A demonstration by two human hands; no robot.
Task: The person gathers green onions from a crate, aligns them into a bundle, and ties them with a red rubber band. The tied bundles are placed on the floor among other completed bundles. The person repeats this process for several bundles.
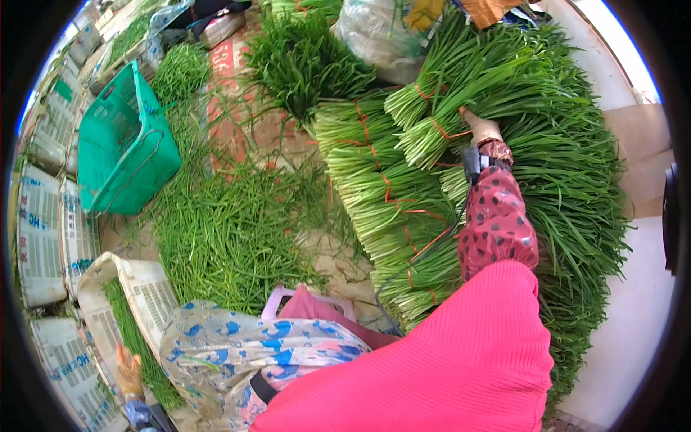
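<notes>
My right hand (479,125), at the end of a red polka-dot oversleeve, grips a bundle of garlic chives (440,132) bound with an orange tie. Leaves cover most of its fingers. Another tied bundle (415,100) lies just beyond, and both rest on a long stack of tied chives (372,162). Far off at the lower left, my left hand (128,370) is gloved, its fingers spread and holding nothing. Beside it stands a white plastic basket (154,283), tilted, with chives (137,329) inside.
Loose chive leaves (232,237) cover the ground ahead of my legs. A green plastic crate (154,170) leans beyond them, near stacked white crates (40,232). A pink stool (275,299) is by my knee. Plastic bags (372,40) lie behind the stack.
</notes>
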